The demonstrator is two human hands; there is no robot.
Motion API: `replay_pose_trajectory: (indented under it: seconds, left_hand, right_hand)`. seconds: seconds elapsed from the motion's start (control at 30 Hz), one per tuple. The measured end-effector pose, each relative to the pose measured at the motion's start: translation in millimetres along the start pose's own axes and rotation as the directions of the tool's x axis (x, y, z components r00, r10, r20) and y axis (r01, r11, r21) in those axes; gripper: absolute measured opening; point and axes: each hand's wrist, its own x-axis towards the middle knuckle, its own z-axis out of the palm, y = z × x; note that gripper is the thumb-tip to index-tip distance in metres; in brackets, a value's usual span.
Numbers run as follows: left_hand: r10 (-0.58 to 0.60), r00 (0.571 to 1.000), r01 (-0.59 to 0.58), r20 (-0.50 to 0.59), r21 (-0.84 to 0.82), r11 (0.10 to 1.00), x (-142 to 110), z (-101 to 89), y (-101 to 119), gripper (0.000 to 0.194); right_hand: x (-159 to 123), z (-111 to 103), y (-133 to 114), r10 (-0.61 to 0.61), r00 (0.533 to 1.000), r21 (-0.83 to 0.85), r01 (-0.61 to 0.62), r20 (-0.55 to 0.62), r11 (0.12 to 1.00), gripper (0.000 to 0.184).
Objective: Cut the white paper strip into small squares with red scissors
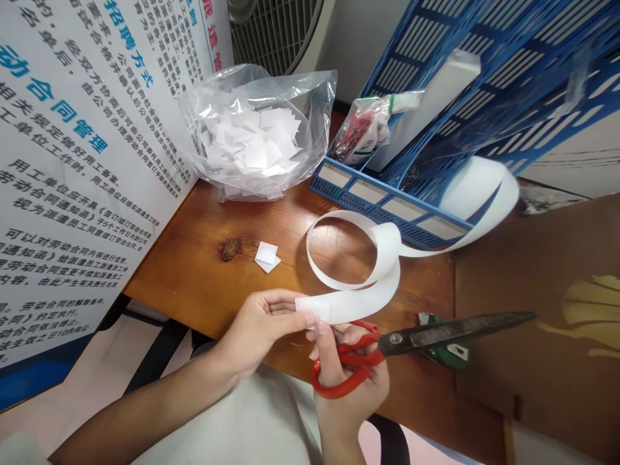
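Note:
A long white strip (358, 303), paper or plastic, curls over the wooden table and runs up to the right into a blue rack. My left hand (271, 316) pinches its free end between thumb and fingers. A small white piece seems to lie against that end. Red-handled scissors (407, 340) hang on my right hand (351, 368), with blades together and pointing right. The right thumb passes through one handle loop, and its tip touches the strip's end beside my left thumb. Two small white cut pieces (267, 256) lie overlapping on the table, left of the curled strip.
A clear plastic bag (314, 110) full of white square pieces stands at the back. The blue file rack (387, 197) holds a white box (431, 106) and a bag of red items (365, 129). A green tape measure (445, 349) lies beneath the blades. A printed board (92, 168) stands left.

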Motion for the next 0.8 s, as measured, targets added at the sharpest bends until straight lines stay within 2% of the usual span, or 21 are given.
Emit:
replay_pose_trajectory:
  seconds: [0.13, 0.37, 0.43, 0.6, 0.8]
  left_hand:
    - [-0.005, 0.998, 0.001, 0.064, 0.063, 0.998, 0, -2.5, 1, 0.015]
    - [0.023, 0.998, -0.014, -0.058, 0.161, 0.987, 0, -3.3, -2, 0.02]
    - [0.028, 0.998, -0.018, -0.053, 0.183, 0.983, 0, -3.2, -1, 0.022]
    - [-0.007, 0.999, 0.002, 0.037, 0.137, 0.991, -3, -1.9, 5, 0.027]
    - [0.01, 1.0, -0.006, -0.019, 0.219, 0.976, -2, 0.2, 5, 0.017]
  right_hand:
    - [3, -2, 2, 0.005, 1.0, -0.016, -0.005, -0.011, 1.0, 0.035]
    - [4, -3, 7, -0.045, 0.996, -0.076, 0.039, -0.076, 0.996, 0.038]
    - [4, -3, 8, -0.062, 0.995, -0.078, 0.056, -0.078, 0.995, 0.038]
    - [8, -4, 12, -0.115, 0.989, -0.062, 0.11, -0.092, 0.992, 0.039]
    - [10, -3, 12, -0.111, 0.988, -0.036, 0.107, -0.108, 0.994, 0.039]
